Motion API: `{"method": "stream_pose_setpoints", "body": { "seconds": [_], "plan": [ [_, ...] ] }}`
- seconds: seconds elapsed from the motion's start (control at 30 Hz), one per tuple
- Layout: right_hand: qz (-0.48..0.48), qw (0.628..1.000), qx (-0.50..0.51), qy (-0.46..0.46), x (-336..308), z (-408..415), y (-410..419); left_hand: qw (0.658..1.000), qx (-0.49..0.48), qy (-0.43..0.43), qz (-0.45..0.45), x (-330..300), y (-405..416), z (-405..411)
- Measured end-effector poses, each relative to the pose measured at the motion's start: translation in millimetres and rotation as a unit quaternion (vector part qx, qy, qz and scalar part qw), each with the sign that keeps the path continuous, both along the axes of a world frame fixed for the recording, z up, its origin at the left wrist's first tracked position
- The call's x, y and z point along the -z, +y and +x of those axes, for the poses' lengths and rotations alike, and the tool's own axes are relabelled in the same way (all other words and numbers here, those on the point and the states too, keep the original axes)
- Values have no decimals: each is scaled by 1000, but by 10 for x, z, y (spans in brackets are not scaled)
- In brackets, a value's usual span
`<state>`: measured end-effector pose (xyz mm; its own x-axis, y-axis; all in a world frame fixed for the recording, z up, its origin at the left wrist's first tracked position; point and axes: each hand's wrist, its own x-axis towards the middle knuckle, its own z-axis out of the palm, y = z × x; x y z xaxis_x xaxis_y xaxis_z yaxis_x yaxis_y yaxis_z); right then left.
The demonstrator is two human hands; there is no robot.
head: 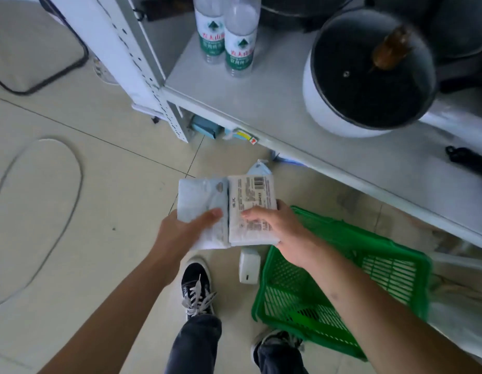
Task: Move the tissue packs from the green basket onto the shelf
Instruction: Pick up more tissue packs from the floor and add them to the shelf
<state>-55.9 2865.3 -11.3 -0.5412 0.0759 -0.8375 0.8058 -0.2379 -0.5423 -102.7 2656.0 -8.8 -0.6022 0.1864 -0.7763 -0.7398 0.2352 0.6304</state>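
Observation:
My left hand (184, 230) grips a pale blue tissue pack (200, 201), and my right hand (284, 233) grips a white tissue pack (252, 201) with a barcode and printed text facing up. The two packs are side by side, touching, held above the floor in front of the white shelf (275, 103). Behind them another pale blue pack (258, 168) peeks out. The green basket (342, 279) stands on the floor below my right forearm, and what I can see of its inside holds no packs.
On the shelf stand two water bottles (226, 36) at the back left and a white pot with a black lid (369, 74) to the right. A small white box (249, 265) lies on the floor beside the basket. A grey cable loops at left. My shoes are below.

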Motion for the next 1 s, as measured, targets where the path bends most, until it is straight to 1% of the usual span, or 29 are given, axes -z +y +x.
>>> {"method": "stream_pose_setpoints", "body": {
  "seconds": [0.2, 0.37, 0.5, 0.73, 0.83, 1.0],
  "plan": [
    [20, 997, 50, 54, -1421, -35, 276, 998, 17, 63, 7, -1339, 322, -277],
    [50, 991, 86, 84, -2613, 75, 527, 996, 35, 81, 19, -2599, 614, -400],
    [72, 984, 116, 115, -3556, 208, 739, 993, 50, 105, 24, -3561, 760, -328],
    [94, 968, 160, 169, -4884, 521, 999, 988, 64, 139, 24, -4739, 1009, -51],
    [96, 959, 191, 188, -5361, 713, 1123, 985, 55, 155, 60, -5203, 1202, 101],
    [100, 941, 234, 225, -6077, 1116, 1360, 970, 130, 167, 116, -5895, 1542, 434]
  ]
}}
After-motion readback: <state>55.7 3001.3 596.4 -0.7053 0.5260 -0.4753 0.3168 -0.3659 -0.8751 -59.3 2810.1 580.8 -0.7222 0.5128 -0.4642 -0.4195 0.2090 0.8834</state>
